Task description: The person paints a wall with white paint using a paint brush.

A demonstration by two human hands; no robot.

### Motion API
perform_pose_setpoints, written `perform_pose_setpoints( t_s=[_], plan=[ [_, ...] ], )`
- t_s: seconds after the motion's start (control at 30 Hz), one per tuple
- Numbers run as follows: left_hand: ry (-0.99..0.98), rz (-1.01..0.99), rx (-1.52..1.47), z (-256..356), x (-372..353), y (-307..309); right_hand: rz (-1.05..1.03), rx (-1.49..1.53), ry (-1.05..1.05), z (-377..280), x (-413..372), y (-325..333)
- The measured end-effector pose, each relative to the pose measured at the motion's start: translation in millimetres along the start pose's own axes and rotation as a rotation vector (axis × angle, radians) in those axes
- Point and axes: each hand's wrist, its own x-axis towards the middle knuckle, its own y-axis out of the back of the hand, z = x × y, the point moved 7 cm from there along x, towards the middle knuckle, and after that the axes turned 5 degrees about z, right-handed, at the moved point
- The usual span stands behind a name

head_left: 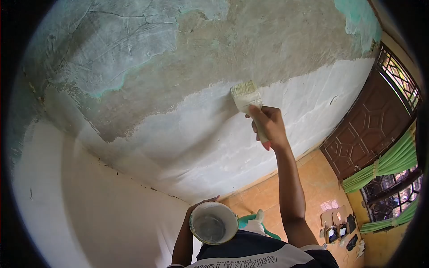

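Note:
My right hand (pixel 269 126) is closed round the handle of a wide paintbrush (pixel 246 96), its bristles up against the wall at the upper edge of the white coat. The handle's red tip shows below my fist. Close to my body, my left hand (pixel 199 205) holds a paint bucket (pixel 213 203) from behind its rim; most of those fingers are hidden. Some greyish-white liquid lies inside the bucket. White paint covers the lower part of the wall (pixel 196 120), while bare grey plaster and patches of old turquoise paint show above.
At the left, a white side wall (pixel 116 201) meets the painted wall in a corner. A brown door (pixel 371 120) and green curtains (pixel 380 174) are on the right. Below, several dark items lie by a small rack (pixel 336 225) on the orange tiled floor (pixel 263 190). Something green (pixel 245 220) stands beside me.

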Motion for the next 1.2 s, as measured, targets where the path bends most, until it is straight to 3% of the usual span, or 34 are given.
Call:
perform_pose_setpoints(
  t_s=[0.07,0.17,0.3,0.37,0.5,0.6,0.67,0.73,0.9,1.0,1.07,1.1,1.17,1.2],
  plan=[
    [0.188,0.041,0.021,-6,5,2,0.011,-0.027,0.020,18,5,1],
    [0.224,-0.048,0.011,-6,6,-2,0.000,-0.057,-0.056,36,-4,10],
    [0.176,-0.018,0.094,-21,42,14,0.040,-0.060,-0.043,25,-19,13],
    [0.333,-0.166,0.076,-42,72,19,0.068,0.006,0.009,1,-26,11],
    [0.205,-0.032,0.059,-34,54,14,-0.004,0.022,0.008,-23,-15,-5],
    [0.262,-0.031,0.076,-22,32,2,-0.047,0.064,-0.078,17,-2,-13],
    [0.137,0.011,0.086,-21,35,6,-0.040,0.033,-0.101,31,-8,-9],
    [0.204,-0.028,0.045,-14,25,-1,-0.020,-0.011,-0.174,45,-19,-4],
    [0.312,-0.114,0.039,-14,22,-7,0.010,0.017,-0.072,10,-32,4],
    [0.177,0.013,0.042,-18,16,-6,0.033,0.034,0.015,-28,-21,1],
    [-0.101,0.050,0.083,-26,42,10,0.050,0.020,0.005,-14,-9,-4],
    [-0.100,0.050,0.084,-20,39,8,0.029,0.019,0.004,5,-2,-8],
    [0.155,0.025,0.060,-19,29,-1,0.014,-0.006,-0.027,18,-5,-11],
    [0.152,0.024,0.057,-26,43,5,0.003,-0.014,-0.074,33,-9,-9]
  ],
)
